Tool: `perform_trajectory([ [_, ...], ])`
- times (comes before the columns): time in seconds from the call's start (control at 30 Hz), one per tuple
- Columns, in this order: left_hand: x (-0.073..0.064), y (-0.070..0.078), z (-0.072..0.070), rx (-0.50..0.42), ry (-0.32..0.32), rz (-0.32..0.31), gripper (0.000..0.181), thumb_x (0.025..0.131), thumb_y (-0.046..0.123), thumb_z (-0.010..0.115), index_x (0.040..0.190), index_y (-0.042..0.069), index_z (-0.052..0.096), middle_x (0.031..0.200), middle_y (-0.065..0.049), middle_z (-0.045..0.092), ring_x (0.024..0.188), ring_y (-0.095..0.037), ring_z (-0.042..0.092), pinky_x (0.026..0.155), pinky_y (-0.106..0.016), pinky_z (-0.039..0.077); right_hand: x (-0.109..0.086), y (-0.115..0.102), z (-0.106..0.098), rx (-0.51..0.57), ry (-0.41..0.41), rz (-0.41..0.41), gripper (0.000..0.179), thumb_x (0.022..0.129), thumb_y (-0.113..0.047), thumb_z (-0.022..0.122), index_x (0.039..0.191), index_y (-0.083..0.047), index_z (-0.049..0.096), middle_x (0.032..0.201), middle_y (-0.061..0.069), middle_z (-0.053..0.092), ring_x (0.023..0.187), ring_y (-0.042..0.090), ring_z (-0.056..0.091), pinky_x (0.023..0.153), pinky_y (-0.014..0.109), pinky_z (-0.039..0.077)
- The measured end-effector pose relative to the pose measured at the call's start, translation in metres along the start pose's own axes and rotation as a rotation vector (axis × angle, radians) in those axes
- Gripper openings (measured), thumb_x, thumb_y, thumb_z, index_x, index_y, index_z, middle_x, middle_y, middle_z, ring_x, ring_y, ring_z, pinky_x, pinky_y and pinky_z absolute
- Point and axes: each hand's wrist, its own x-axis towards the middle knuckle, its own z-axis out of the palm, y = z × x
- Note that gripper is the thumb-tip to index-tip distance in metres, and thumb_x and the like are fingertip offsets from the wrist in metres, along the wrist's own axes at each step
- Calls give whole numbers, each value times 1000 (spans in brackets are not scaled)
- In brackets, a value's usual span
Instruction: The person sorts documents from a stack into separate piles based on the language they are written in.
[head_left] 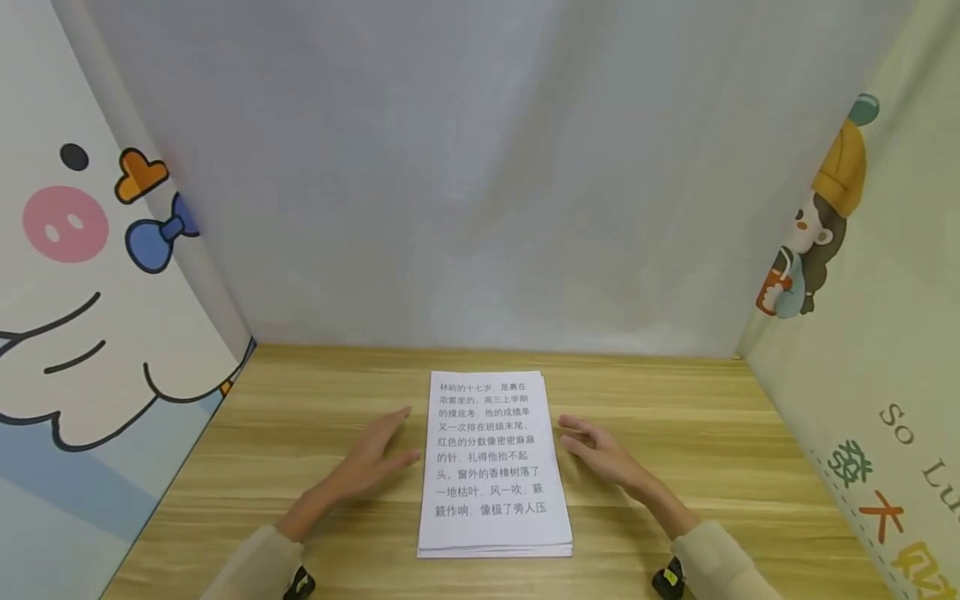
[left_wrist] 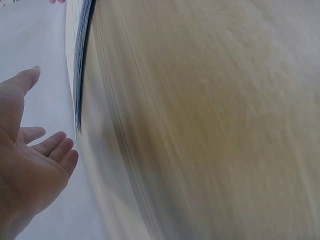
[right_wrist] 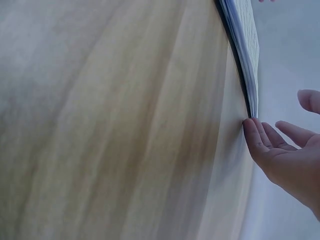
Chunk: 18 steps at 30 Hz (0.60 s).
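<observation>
Fingers and thumb are held apart on both the left hand [head_left: 363,462] and the right hand [head_left: 606,457], each grip loosely spread above the table [head_left: 300,417]. Between the two hands, one stack of white paper [head_left: 491,462] is laid flat on the table, its left and right edges flanked from just beside by fingertips. Nine lines of Chinese characters [head_left: 487,450] are printed on top; the number of sheets cannot be told. Two pale sleeves [head_left: 255,567] are worn, and two dark devices [head_left: 300,583] are seen, one at each wrist. The table is surfaced in yellowish wood grain. It is enclosed on three sides: by one plain greyish-white backdrop [head_left: 465,183] behind, by one left panel [head_left: 67,108] printed with a pink snout [head_left: 66,223] and a blue bow [head_left: 157,237], and by one pale green right panel [head_left: 900,292] decorated with a yellow-hatted cartoon figure [head_left: 825,212] and lettering [head_left: 881,517].
</observation>
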Motion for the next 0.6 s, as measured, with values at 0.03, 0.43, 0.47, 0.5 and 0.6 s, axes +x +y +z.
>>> perform_trajectory([
  [0.03, 1, 1, 1, -3, -9, -7, 74, 97, 31, 67, 153, -7, 36, 155, -31, 42, 143, -52, 40, 118, -67, 32, 1, 0, 1, 5, -4, 4, 56, 106, -24, 56, 152, 4, 40, 156, 25, 44, 138, 41, 51, 117, 51, 43],
  [0.43, 9, 7, 12, -45, -67, -74, 71, 98, 34, 66, 152, -5, 40, 153, -28, 46, 143, -46, 43, 120, -61, 34, 6, 1, 4, 49, -76, -50, 54, 107, -21, 53, 150, 9, 41, 154, 31, 44, 137, 44, 52, 106, 32, 53],
  [0.47, 10, 7, 13, -52, -65, -64, 70, 97, 32, 67, 151, -5, 41, 152, -28, 47, 142, -46, 44, 120, -61, 35, 6, 1, 4, 56, -77, -47, 53, 107, -20, 53, 150, 9, 41, 154, 31, 44, 137, 44, 51, 106, 31, 53],
  [0.5, 10, 7, 14, -55, -66, -56, 69, 97, 31, 67, 150, -5, 42, 151, -28, 48, 142, -46, 45, 119, -60, 35, 6, 1, 4, 61, -75, -42, 53, 107, -20, 53, 150, 9, 40, 154, 31, 44, 137, 44, 51, 106, 31, 54],
  [0.6, 11, 7, 17, -61, -69, -43, 65, 98, 27, 67, 149, -6, 44, 149, -28, 51, 140, -45, 48, 118, -59, 38, 6, 1, 5, 83, -72, -26, 53, 107, -19, 53, 150, 10, 40, 153, 32, 44, 137, 44, 52, 105, 31, 54],
])
